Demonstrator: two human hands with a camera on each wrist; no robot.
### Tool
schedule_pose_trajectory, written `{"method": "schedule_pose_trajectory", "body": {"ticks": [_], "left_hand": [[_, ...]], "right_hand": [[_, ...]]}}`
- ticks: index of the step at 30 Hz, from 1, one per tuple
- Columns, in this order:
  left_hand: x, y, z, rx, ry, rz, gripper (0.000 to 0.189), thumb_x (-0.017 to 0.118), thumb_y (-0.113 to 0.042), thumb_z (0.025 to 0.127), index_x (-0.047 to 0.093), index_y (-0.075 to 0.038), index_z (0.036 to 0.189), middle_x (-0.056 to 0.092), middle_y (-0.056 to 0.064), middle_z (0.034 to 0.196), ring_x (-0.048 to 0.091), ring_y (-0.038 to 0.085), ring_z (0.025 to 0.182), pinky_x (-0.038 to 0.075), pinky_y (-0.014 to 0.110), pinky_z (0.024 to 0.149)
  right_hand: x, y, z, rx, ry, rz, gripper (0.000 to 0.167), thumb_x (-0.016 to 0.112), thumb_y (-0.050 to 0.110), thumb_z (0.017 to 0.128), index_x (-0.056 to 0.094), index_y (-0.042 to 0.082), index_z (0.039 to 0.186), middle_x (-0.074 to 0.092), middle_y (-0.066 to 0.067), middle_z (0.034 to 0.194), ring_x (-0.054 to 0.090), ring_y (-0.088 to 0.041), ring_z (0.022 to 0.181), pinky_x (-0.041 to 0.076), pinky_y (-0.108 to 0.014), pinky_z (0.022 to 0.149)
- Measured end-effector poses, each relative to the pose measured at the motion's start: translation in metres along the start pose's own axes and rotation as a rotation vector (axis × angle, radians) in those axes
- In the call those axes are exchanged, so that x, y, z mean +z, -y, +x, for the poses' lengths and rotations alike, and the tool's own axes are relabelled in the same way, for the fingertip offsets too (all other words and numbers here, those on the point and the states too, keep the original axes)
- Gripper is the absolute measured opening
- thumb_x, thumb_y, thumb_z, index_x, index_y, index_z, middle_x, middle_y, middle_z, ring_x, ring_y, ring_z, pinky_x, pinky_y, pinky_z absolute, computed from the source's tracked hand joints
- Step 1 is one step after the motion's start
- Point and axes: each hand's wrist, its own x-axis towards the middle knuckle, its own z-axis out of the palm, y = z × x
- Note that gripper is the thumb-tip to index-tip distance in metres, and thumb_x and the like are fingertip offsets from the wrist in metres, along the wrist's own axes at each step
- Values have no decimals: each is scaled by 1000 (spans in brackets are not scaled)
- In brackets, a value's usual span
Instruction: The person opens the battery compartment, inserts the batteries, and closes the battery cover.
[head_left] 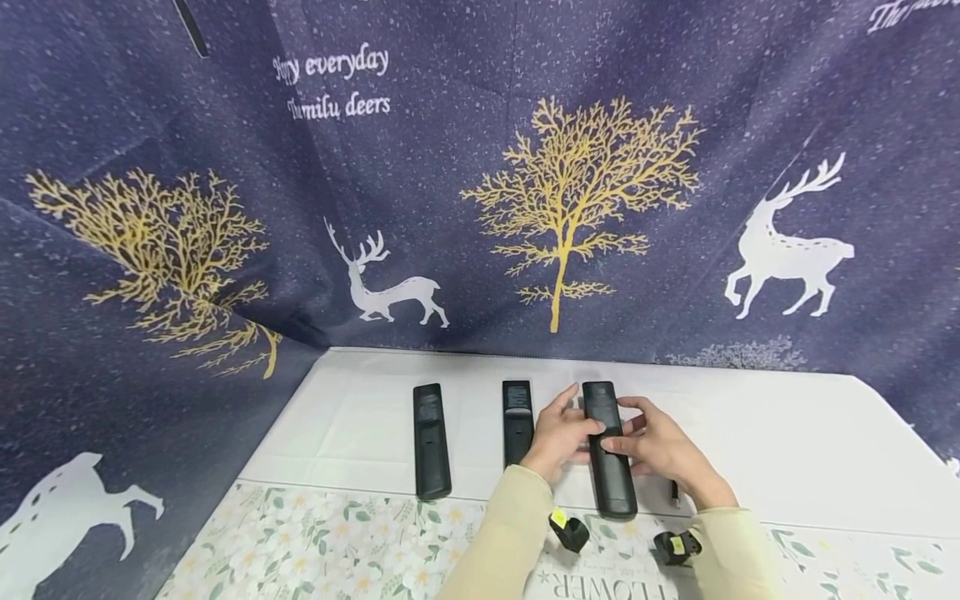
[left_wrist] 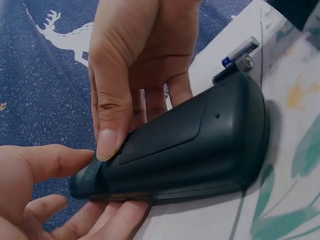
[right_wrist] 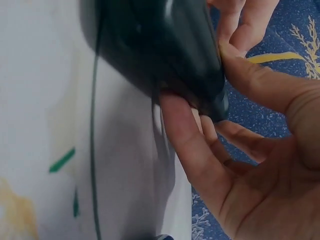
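Observation:
A black remote control (head_left: 609, 475) is held between both hands with its back facing up. The left hand (head_left: 558, 437) grips its left side, thumb on the back and fingers at the lower edge. From the other side the right hand (head_left: 663, 450) holds it, and in the left wrist view the right thumb (left_wrist: 108, 142) presses at the end of the battery cover (left_wrist: 162, 135). That cover sits in place in the remote's back. The right wrist view shows the right fingers (right_wrist: 192, 137) curled beneath the remote. Two batteries (left_wrist: 242, 51) lie close beyond the remote's wide end.
Two more black remotes lie back up to the left, one at the far left (head_left: 432, 442) and one (head_left: 517, 421) beside the left hand. A white sheet (head_left: 337, 417) and floral cloth (head_left: 322, 542) cover the table. A dark blue printed curtain (head_left: 450, 167) hangs behind.

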Motion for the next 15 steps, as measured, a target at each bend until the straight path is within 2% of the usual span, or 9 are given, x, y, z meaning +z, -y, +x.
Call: {"method": "schedule_pose_trajectory", "body": {"ticks": [10,15], "left_hand": [[-4,2,3,-17,32,-40,80,78,6,88,54,-24,158,74,3,109,75,25,83,65,46,71],[-3,3,4,11,25,-99,81,78,7,89,53,-26,159,73,5,108,74,26,84,65,48,73]], "right_hand": [[1,11,-2,-44,-29,-18,79,79,4,95,34,-10,157,57,-30,115,72,-29,79,65,-46,65],[0,13,-3,-75,-46,-73,74,80,7,95,39,-9,155,59,-30,120,71,-31,91,65,-44,67]]}}
